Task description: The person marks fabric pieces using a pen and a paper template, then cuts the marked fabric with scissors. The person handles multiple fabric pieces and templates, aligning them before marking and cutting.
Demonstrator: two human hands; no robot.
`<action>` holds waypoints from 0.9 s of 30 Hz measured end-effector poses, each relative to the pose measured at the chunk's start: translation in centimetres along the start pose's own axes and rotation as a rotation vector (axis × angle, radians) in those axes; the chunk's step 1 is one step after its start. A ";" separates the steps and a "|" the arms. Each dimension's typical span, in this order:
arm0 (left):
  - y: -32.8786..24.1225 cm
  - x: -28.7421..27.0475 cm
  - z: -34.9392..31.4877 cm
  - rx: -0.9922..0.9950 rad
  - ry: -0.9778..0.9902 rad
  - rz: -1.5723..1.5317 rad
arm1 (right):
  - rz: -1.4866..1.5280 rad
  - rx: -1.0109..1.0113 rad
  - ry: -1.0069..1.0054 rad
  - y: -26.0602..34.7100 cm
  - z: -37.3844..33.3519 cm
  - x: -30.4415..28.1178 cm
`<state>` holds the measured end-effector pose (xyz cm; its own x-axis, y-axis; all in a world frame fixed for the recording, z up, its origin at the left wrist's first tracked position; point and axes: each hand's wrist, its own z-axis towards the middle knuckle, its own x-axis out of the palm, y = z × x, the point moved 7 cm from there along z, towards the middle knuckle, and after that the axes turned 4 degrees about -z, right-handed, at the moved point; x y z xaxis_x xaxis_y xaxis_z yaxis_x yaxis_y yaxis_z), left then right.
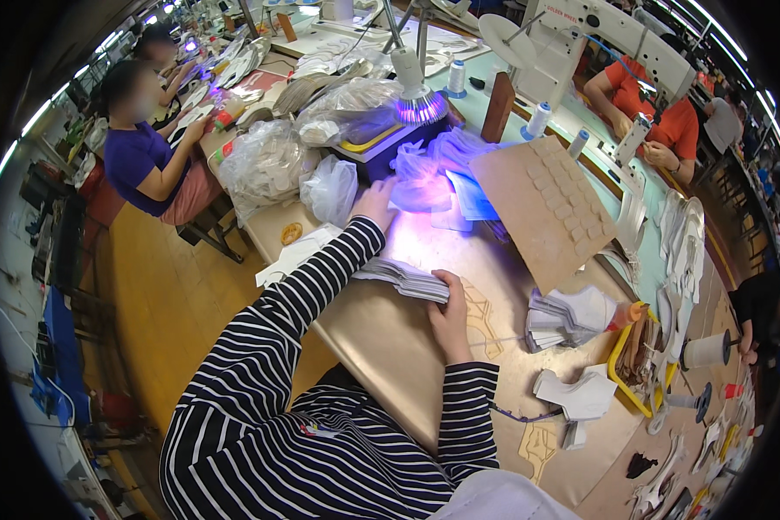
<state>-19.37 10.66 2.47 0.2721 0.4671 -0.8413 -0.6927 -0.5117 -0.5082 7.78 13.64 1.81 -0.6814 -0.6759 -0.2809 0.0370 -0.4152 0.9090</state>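
Note:
My right hand (pixel 449 321) grips the right end of a stack of thin white and grey cut pieces (pixel 407 279), thumb on top. The stack lies low over the tan worktop, its left end partly behind my left sleeve. Farther forward, my left hand (pixel 374 204) reaches out beside a small clear plastic bag (pixel 330 191), its fingers stretched toward a translucent bag (pixel 425 178) under a lit lamp (pixel 420 102). Glare blurs the fingertips, and I see nothing held there. White flat pieces (pixel 308 251) lie beneath my left forearm.
A brown board with rows of small tabs (pixel 546 204) leans at right. Nearby are another stack of pieces (pixel 568 316), a white cut-out (pixel 576 394) and a yellow-rimmed tray (pixel 622 368). A tape roll (pixel 291 233) lies left. Co-workers sit left and beyond a sewing machine (pixel 611 43).

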 end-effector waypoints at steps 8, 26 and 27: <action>-7.2 -1.2 -8.7 0.298 0.739 -0.505 | 0.308 0.143 -0.215 -1.6 -0.7 -1.4; -10.2 1.3 -10.5 0.227 0.294 -0.315 | 0.399 0.087 -0.077 -0.1 0.0 -1.2; -9.9 1.3 -10.2 0.208 0.327 -0.341 | 0.314 0.111 -0.063 -0.3 0.1 -1.2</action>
<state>-5.35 8.98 4.54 0.6771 0.3152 -0.6649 -0.6375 -0.1999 -0.7440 8.50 14.68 1.92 -0.6930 -0.7201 0.0349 0.1749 -0.1210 0.9771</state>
